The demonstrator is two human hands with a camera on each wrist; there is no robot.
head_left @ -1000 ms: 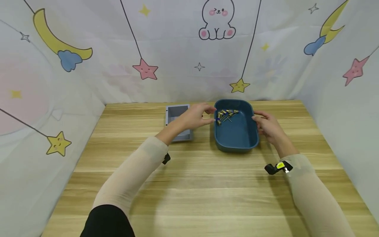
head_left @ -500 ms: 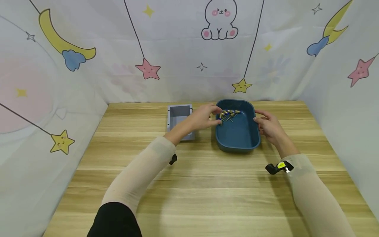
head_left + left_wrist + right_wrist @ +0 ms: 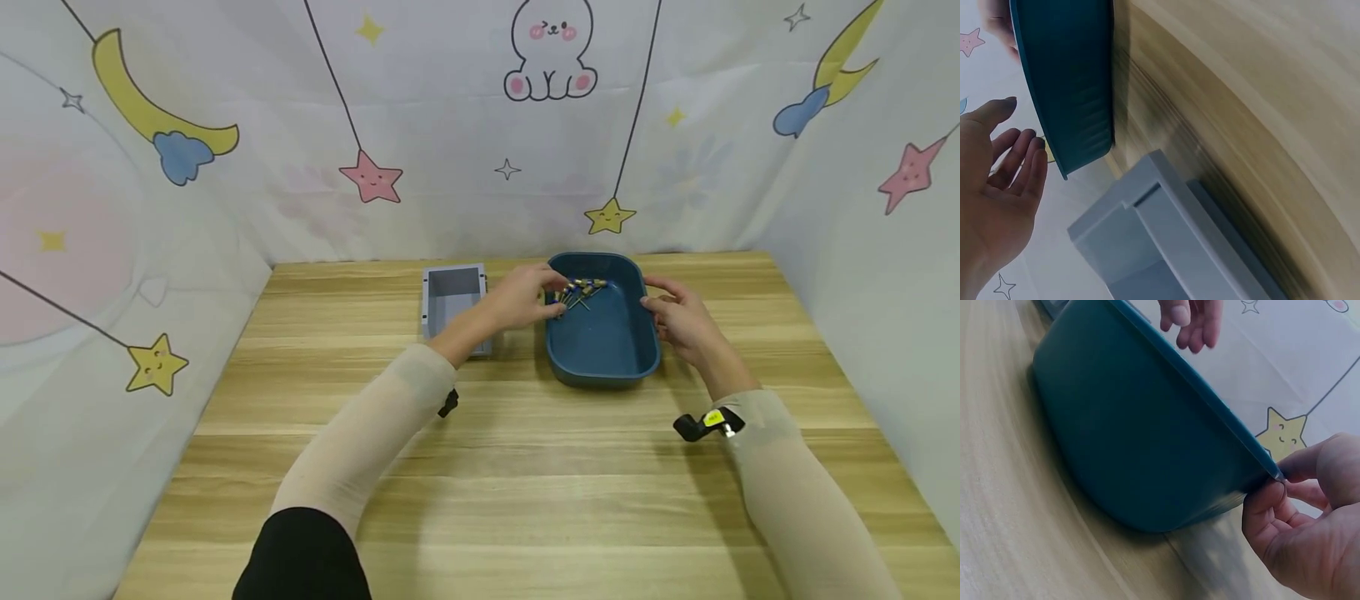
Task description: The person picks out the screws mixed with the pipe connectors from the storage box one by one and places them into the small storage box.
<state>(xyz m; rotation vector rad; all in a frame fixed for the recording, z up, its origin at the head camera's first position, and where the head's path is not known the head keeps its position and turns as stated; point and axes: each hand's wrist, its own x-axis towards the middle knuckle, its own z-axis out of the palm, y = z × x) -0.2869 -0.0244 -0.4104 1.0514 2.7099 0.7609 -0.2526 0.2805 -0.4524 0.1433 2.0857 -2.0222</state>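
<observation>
Small parts (image 3: 576, 289) in the blue tub (image 3: 603, 346) are too tiny to be identified (partly covered by left hand (image 3: 525, 298)), wrist views motion-blurred.

The head camera is looking down over the table (image 3: 525, 467); both wrist cameras are looking closely at the blue tub (image 3: 603, 333) from opposite sides.

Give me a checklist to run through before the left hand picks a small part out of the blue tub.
1. Right hand pinches the blue tub rim: ok.
2. Left hand at the tub's left rim, fingers straight, holding nothing: ok.
3. Small parts clustered at the tub's far end, within reach: ok.
4. Grey box open, beside the tub: ok.
5. Grey box contents: cannot tell.
</observation>
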